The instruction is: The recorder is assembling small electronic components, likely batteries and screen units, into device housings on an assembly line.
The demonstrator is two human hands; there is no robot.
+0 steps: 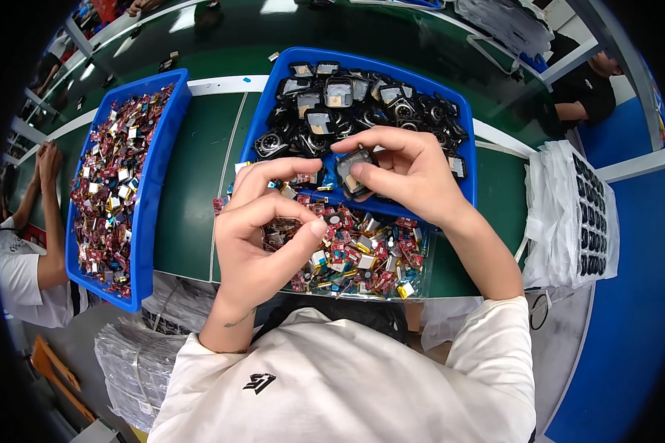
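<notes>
Here the right hand (pixel 410 173) pinches a small black casing (pixel 352 173) by its edges at 12 o'clock above the board pile (pixel 362 255), left hand (pixel 262 236) fingertips pressed together; likely light, rigid, slightly fragile

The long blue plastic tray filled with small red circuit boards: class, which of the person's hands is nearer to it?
Left. The left hand is just right of the long blue plastic tray; the right hand is farther right, over the second blue tray.
</notes>
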